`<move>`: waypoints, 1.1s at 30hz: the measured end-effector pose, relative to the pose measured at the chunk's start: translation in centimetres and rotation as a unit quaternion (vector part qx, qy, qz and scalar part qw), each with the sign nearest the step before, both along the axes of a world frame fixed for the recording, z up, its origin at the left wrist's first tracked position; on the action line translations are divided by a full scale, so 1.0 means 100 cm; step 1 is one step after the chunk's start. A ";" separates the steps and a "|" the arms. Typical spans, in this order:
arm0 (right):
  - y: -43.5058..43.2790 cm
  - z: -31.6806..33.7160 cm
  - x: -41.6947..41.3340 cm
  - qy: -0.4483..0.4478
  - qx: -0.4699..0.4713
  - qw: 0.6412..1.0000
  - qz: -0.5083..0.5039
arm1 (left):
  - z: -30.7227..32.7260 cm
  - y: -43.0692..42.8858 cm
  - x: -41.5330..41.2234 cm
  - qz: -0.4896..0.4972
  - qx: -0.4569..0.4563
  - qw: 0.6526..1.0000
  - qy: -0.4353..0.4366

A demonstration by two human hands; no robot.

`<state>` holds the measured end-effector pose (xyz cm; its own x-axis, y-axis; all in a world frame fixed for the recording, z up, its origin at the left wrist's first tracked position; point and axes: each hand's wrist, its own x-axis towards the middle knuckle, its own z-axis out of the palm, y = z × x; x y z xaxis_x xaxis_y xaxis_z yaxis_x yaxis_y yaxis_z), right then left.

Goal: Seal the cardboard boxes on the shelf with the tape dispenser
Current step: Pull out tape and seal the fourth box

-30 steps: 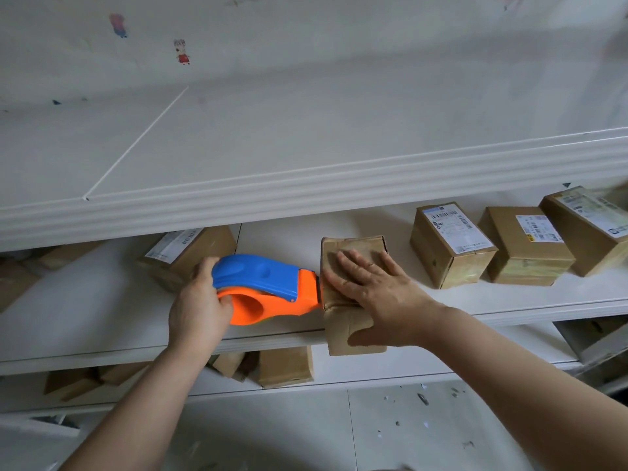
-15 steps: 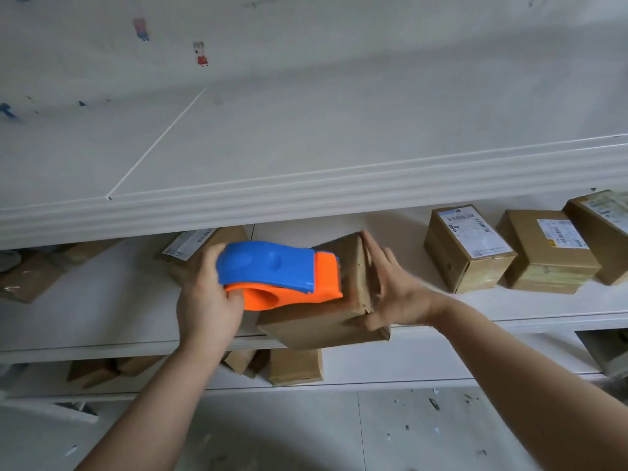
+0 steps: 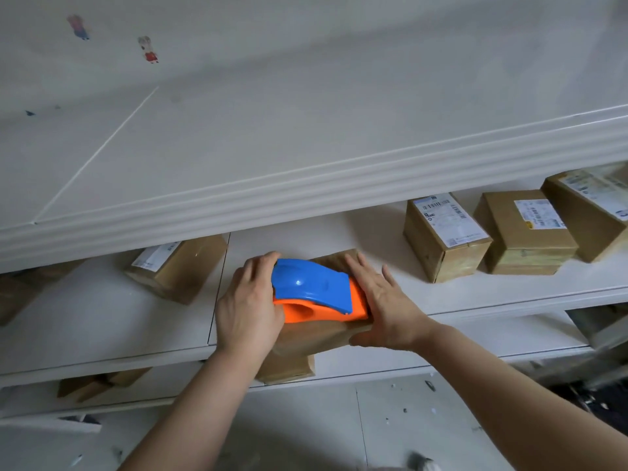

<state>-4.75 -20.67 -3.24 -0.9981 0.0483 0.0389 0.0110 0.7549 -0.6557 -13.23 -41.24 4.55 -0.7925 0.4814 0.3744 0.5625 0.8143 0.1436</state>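
Observation:
A blue and orange tape dispenser [image 3: 314, 294] lies on top of a small cardboard box [image 3: 306, 338] at the front edge of the white shelf [image 3: 108, 321]. My left hand [image 3: 249, 307] grips the dispenser's left end. Against the box's right side presses my right hand [image 3: 384, 304], fingers straight and thumb under the near corner. The box juts a little over the shelf edge, and the dispenser and both hands hide most of its top.
Three labelled cardboard boxes [image 3: 445, 236] [image 3: 525, 232] [image 3: 591, 212] stand on the same shelf at the right. Another labelled box [image 3: 176, 266] lies at the left. More boxes [image 3: 285, 368] sit on the lower shelf. An upper shelf board [image 3: 306, 198] overhangs.
The box was tipped up on edge half a second ago and now lies flatter. The dispenser has moved from the box's left side onto its top. My right hand shifted to the box's right side.

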 end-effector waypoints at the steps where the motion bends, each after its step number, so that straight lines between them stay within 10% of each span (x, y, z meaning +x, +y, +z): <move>1: -0.002 0.001 -0.006 -0.014 -0.024 1.000 0.005 | 0.000 0.000 0.000 0.008 0.004 1.000 -0.009; 33: -0.006 0.002 -0.014 -0.044 0.062 0.996 -0.047 | 0.007 -0.126 -0.086 0.123 0.067 0.976 -0.169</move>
